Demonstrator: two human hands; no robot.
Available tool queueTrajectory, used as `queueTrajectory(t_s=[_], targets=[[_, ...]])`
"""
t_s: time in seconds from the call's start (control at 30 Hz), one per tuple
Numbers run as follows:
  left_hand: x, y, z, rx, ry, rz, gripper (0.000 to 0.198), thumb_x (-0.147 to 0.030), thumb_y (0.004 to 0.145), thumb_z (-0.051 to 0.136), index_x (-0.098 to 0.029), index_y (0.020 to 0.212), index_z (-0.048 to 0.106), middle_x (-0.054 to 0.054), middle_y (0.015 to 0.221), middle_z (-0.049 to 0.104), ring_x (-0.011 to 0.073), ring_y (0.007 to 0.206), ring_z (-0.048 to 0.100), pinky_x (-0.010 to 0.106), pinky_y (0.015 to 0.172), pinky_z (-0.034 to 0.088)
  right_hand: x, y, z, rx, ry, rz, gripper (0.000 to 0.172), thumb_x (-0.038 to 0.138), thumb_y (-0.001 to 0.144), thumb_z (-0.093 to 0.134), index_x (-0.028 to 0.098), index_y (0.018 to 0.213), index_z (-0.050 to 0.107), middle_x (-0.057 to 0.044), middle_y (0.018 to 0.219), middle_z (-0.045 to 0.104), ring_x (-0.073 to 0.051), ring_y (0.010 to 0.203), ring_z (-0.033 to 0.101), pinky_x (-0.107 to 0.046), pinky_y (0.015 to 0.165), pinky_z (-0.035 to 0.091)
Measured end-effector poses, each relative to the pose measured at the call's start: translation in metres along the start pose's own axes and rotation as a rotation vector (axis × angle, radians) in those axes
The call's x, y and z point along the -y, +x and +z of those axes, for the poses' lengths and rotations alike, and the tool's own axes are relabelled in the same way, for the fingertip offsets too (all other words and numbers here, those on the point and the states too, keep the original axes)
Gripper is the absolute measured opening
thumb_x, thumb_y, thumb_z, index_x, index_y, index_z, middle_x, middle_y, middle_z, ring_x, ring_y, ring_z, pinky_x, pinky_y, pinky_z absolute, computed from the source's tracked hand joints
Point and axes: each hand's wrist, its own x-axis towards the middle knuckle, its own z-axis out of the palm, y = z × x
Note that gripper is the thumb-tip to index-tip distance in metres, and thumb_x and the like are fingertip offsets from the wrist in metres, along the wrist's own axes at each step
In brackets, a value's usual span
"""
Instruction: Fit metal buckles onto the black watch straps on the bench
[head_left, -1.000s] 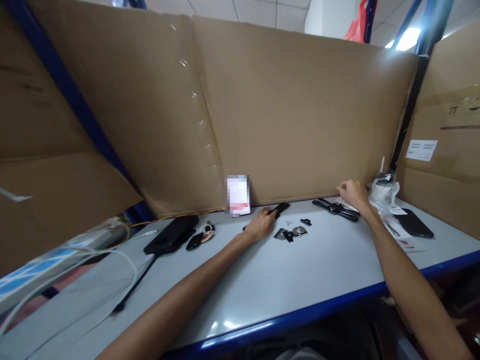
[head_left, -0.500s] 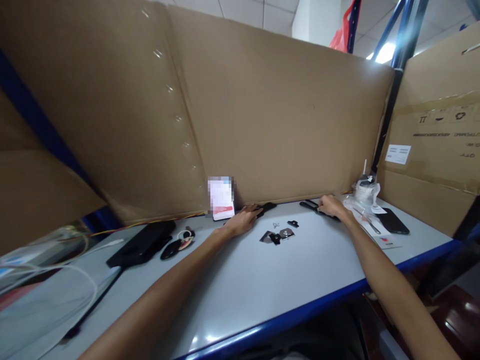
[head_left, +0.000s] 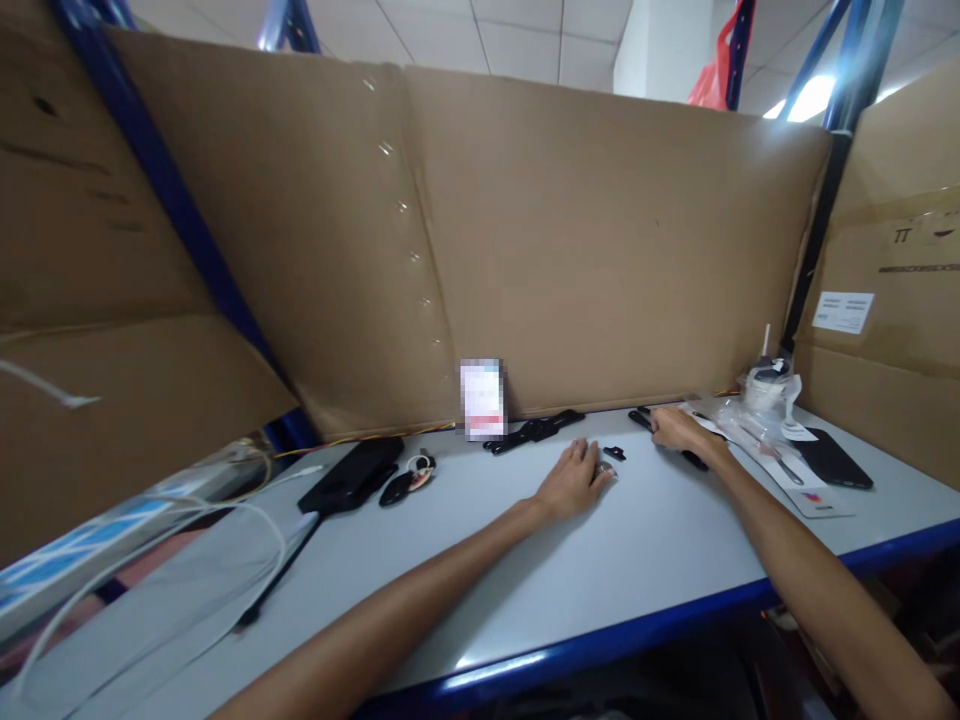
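Grey tabletop (head_left: 525, 560) with a blue front edge, cardboard wall (head_left: 585, 250) behind. Far left: loose white cables (head_left: 150, 560). Next: black pouch (head_left: 349, 473), key fob (head_left: 401, 483) just beside it. Blurred white card (head_left: 482, 398) leans on the cardboard. Black strap (head_left: 534, 431) lies flat at the wall's foot, right of the card. Left hand (head_left: 574, 478): palm down on the table, fingers loosely spread, nothing gripped. A small metal part (head_left: 604, 468) peeks out at its fingertips. Small black clip (head_left: 613, 453) sits just beyond, apart from the hand. Right hand (head_left: 679, 430): fingers curled down over a long black tool (head_left: 696, 461), touching it, tool ends showing on both sides. Gripped or merely covered: cannot tell. Right of that: clear plastic bag (head_left: 739, 420), wrapped white bottle (head_left: 765, 385), black phone (head_left: 832, 458) near the table's right end.
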Motion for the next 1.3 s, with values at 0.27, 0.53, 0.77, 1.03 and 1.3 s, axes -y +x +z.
queueTrajectory(t_s=[0.27, 0.53, 0.77, 1.03, 1.3], targets=[[-0.045, 0.023, -0.004, 0.198, 0.034, 0.034, 0.067, -0.05, 0.099, 0.029, -0.007, 0.15, 0.034, 0.021, 0.161, 0.022, 0.0321, 0.151, 0.012, 0.049, 0.122, 0.013, 0.008, -0.005, -0.005, -0.027, -0.018, 0.026, 0.035, 0.04, 0.082, 0.066, 0.015, 0.108, 0.068, -0.017, 0.113, 0.07, -0.027, 0.105, 0.066, -0.027, 0.076, 0.044], [-0.034, 0.006, -0.021, -0.011, -0.174, 0.036, 0.069, -0.048, 0.097, 0.041, -0.012, 0.154, 0.026, 0.02, 0.163, 0.015, 0.031, 0.152, 0.009, 0.051, 0.12, 0.019, 0.013, -0.003, -0.001, 0.015, -0.032, 0.135, 0.045, 0.047, 0.08, 0.064, 0.013, 0.109, 0.071, -0.021, 0.119, 0.069, -0.033, 0.108, 0.066, -0.033, 0.079, 0.048], [-0.022, -0.054, -0.053, -0.291, -0.243, 0.056, 0.051, -0.042, 0.099, 0.04, -0.021, 0.145, 0.041, 0.012, 0.153, 0.042, 0.0235, 0.142, 0.038, 0.044, 0.118, 0.031, 0.028, -0.007, 0.002, -0.054, -0.033, 0.138, 0.039, 0.036, 0.082, 0.063, 0.01, 0.11, 0.072, -0.024, 0.12, 0.068, -0.032, 0.112, 0.064, -0.032, 0.086, 0.048], [-0.036, -0.054, -0.061, -0.332, -0.541, -0.032, 0.038, -0.039, 0.095, 0.048, -0.021, 0.127, 0.055, 0.011, 0.114, 0.067, 0.0231, 0.105, 0.064, 0.04, 0.09, 0.05, 0.02, -0.002, -0.013, -0.005, 0.225, 0.207, 0.035, 0.042, 0.084, 0.056, 0.013, 0.069, 0.067, -0.011, 0.064, 0.07, -0.019, 0.058, 0.068, -0.024, 0.055, 0.049], [-0.05, -0.046, -0.054, -0.065, -0.947, -0.093, 0.051, -0.059, 0.091, 0.048, -0.015, 0.116, 0.052, 0.005, 0.079, 0.066, 0.0139, 0.062, 0.061, 0.027, 0.059, 0.047, 0.087, -0.025, -0.018, -0.166, 1.15, 0.024, 0.024, 0.04, 0.078, 0.064, 0.021, 0.079, 0.049, 0.005, 0.05, 0.053, -0.013, 0.042, 0.055, -0.023, 0.04, 0.048]])
